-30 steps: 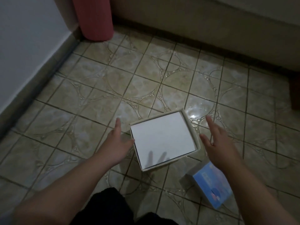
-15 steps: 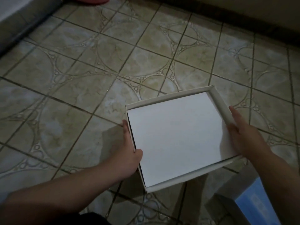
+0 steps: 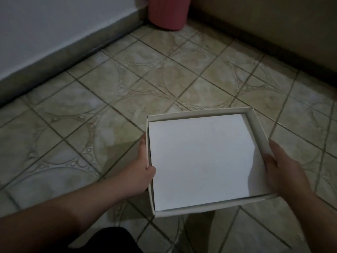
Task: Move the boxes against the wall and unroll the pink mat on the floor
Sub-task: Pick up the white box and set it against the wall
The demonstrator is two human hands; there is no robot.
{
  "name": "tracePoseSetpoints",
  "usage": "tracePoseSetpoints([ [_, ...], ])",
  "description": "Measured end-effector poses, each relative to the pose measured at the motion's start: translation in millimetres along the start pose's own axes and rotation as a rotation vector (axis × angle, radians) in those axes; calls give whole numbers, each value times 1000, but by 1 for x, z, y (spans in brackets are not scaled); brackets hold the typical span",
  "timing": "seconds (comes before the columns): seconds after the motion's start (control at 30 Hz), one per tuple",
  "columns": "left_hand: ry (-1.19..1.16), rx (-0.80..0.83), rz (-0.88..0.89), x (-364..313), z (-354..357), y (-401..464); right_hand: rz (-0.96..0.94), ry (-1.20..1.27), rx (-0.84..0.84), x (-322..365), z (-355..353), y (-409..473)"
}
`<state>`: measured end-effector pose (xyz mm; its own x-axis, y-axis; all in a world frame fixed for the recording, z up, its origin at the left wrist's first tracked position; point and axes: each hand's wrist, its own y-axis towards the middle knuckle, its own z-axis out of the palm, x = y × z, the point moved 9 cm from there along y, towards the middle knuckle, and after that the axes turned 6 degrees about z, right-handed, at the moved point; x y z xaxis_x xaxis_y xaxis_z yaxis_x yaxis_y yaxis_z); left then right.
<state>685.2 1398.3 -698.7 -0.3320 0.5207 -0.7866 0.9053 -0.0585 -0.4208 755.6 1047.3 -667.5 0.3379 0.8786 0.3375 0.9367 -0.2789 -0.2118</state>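
The left hand (image 3: pixel 141 172) and right hand (image 3: pixel 284 170) grip the sides of the white box (image 3: pixel 202 161) above the tile floor (image 3: pixel 109 99), with the rolled pink mat (image 3: pixel 168 12) far behind the box in the corner.

We see tiled floor (image 3: pixel 113 84): beige-green squares, dark grout, curved ring pattern across tiles. White wall (image 3: pixel 54 24) at our left, grey skirting (image 3: pixel 76 57) along its foot. Second wall (image 3: pixel 273 21), tan, at far right, dark strip (image 3: pixel 255 44) at its base. Two walls meet in far corner. Black cloth (image 3: pixel 109 241) at bottom edge, below us. Light dim throughout.
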Motion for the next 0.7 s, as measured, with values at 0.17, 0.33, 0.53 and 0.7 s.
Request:
tracePoseSetpoints([
  [0.17,-57,-212,-34,28,-86,-42,-213,-7,57,119,16,-3],
  [0.33,-115,-409,-84,77,-177,-108,-462,6,114,256,50,-40],
  [0.53,-142,-634,-266,164,-271,-195,-753,-2,176,414,106,-106],
  [0.7,-63,-825,-454,238,-332,-269,-895,23,268,517,164,-174],
])
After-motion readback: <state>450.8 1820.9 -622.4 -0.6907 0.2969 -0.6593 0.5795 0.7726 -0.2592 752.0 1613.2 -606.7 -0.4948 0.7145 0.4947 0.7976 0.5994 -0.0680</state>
